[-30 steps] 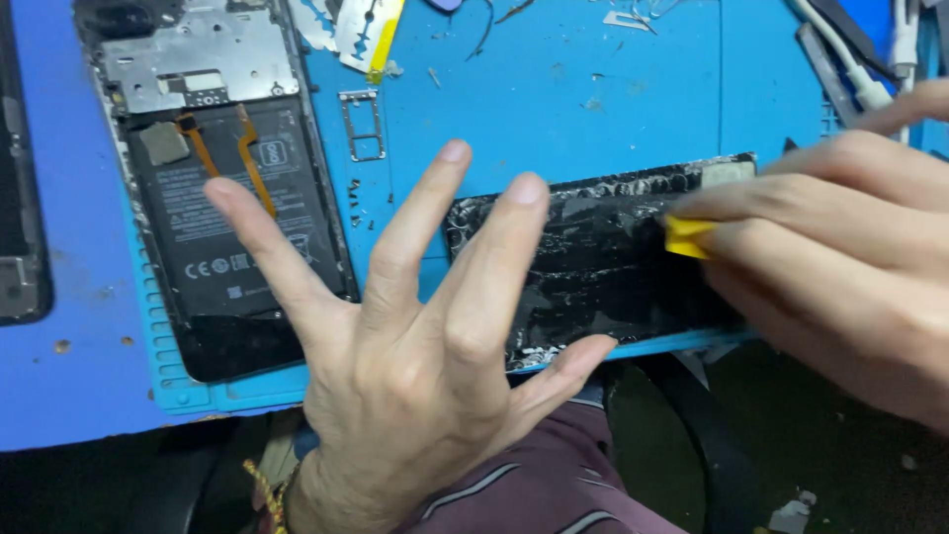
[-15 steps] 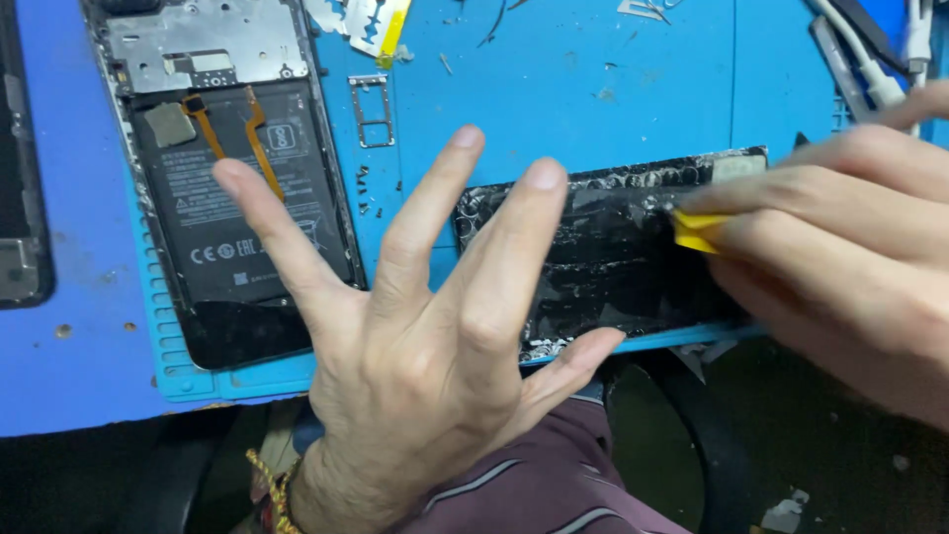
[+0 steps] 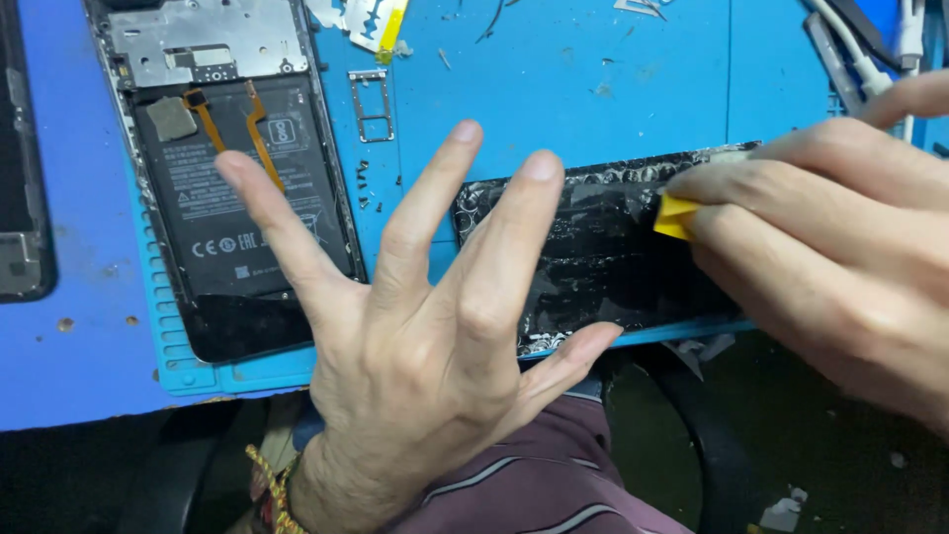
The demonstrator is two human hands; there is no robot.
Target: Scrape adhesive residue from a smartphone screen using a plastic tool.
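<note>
My left hand (image 3: 435, 336) has its fingers spread wide, and its thumb presses the near edge of a black phone back cover (image 3: 603, 262) that lies inside-up on the blue mat (image 3: 554, 89). Torn adhesive residue rims the cover. My right hand (image 3: 840, 257) pinches a small yellow plastic pick (image 3: 676, 218) against the cover's right part. An opened phone (image 3: 237, 178) with its black battery, orange flex cables and metal shield exposed lies at the upper left, apart from both hands.
A small metal card tray (image 3: 371, 104) lies on the mat beside the opened phone. A razor blade with a yellow strip (image 3: 371, 22) sits at the top. White cables and tools (image 3: 870, 49) crowd the upper right. Another dark device (image 3: 20, 178) lies at the far left edge.
The view has shifted slightly. My left hand's fingers have lifted and spread a little more. My right hand keeps the yellow pick on the cover at about the same spot.
</note>
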